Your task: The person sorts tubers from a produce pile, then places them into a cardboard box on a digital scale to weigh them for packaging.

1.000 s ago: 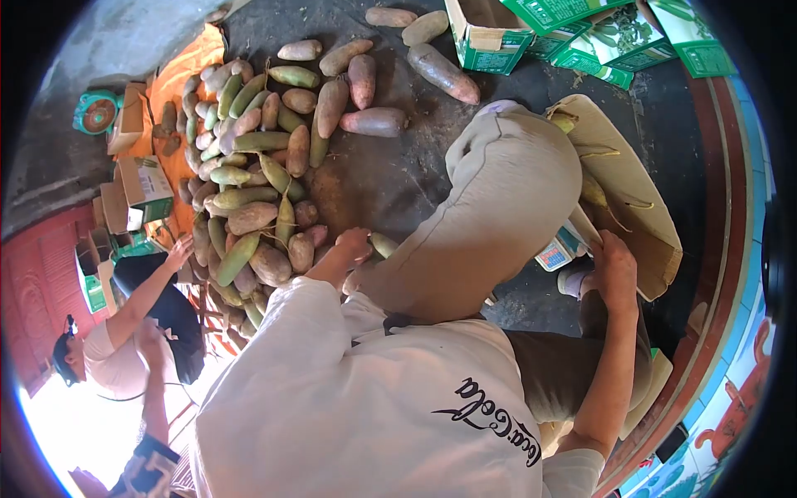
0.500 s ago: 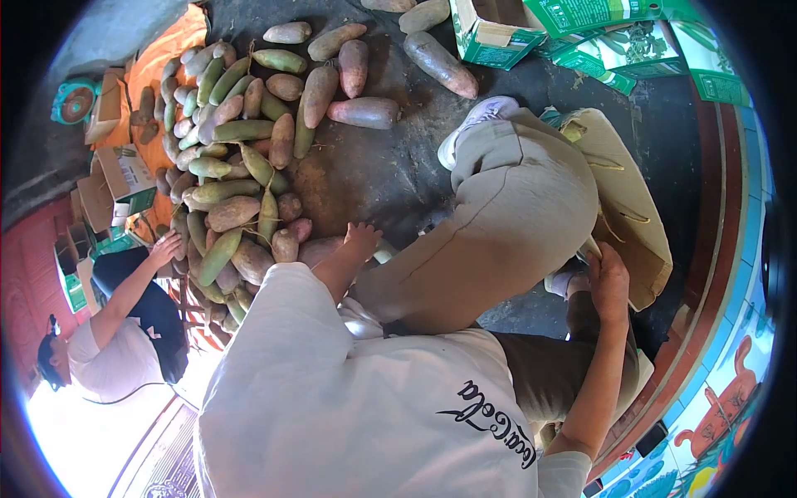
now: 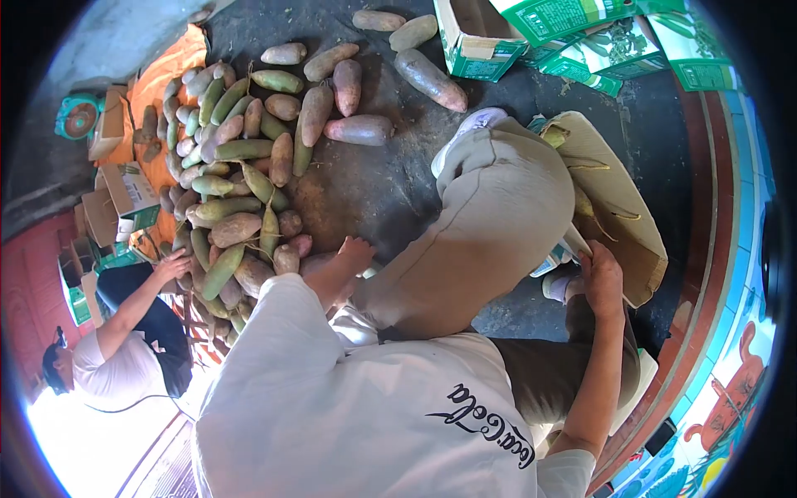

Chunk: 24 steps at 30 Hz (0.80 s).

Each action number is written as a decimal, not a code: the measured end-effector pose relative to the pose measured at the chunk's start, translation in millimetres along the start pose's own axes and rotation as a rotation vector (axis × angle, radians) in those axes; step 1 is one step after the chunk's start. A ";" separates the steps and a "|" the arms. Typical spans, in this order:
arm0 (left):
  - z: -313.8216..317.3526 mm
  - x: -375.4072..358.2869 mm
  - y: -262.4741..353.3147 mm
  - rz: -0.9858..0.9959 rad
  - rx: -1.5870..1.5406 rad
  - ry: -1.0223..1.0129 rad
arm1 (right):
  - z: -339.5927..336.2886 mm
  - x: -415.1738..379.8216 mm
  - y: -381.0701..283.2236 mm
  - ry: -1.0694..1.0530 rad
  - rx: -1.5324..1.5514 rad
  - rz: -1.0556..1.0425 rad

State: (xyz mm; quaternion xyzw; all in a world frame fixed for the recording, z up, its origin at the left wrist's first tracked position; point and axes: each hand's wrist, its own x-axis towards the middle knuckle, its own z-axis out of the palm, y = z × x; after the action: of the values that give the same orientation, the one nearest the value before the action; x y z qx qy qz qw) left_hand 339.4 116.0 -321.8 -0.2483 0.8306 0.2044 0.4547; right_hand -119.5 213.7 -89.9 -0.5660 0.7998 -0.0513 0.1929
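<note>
My left hand (image 3: pixel 355 255) is low beside the radish pile, its fingers curled. A pale greenish thing (image 3: pixel 373 269) shows at its edge, mostly hidden by the hand and my knee. My right hand (image 3: pixel 602 272) has its fingers closed on the near edge of an open cardboard box (image 3: pixel 638 249), to the right of my bent leg. Inside that box lies a green radish (image 3: pixel 584 205) with a long thin root. Green and reddish radishes (image 3: pixel 235 229) are heaped to the left of my left hand.
Loose radishes (image 3: pixel 430 80) lie on the dark floor (image 3: pixel 378 195) ahead. Green-and-white cartons (image 3: pixel 481 41) stand at the top right. A co-worker (image 3: pixel 112 357) at the left reaches into the pile. Open boxes (image 3: pixel 129 195) stand beyond it. A tiled wall (image 3: pixel 739 274) borders the right.
My left hand has drawn slightly back toward my body, with the pale thing beside it. My right hand stays at the box edge. The co-worker's hand has shifted slightly at the pile.
</note>
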 end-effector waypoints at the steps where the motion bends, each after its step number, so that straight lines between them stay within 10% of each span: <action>1: -10.2 -7.6 -3.7 0.044 0.022 0.000 | 1.1 -0.1 0.5 0.005 -0.004 -0.009; 10: -92.9 -50.0 -44.4 -0.378 -0.202 0.090 | 1.3 -5.6 -5.9 0.080 -0.094 -0.082; 15: -176.6 -108.9 -54.0 -0.566 -0.472 0.800 | 5.7 -9.3 -6.2 0.121 -0.175 -0.105; 19: -267.4 -151.1 -33.9 -0.332 -0.537 1.380 | 10.9 -10.5 -2.8 0.132 -0.250 -0.130; 24: -364.4 -187.7 25.0 0.000 -0.406 1.494 | 10.0 -10.6 -4.6 0.125 -0.272 -0.103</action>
State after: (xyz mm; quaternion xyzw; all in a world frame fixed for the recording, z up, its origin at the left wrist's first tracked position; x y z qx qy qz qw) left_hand 173.1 -27.6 25.1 -0.3988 0.8631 0.1310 -0.2807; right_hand -108.8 223.2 -95.1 -0.6228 0.7798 0.0126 0.0616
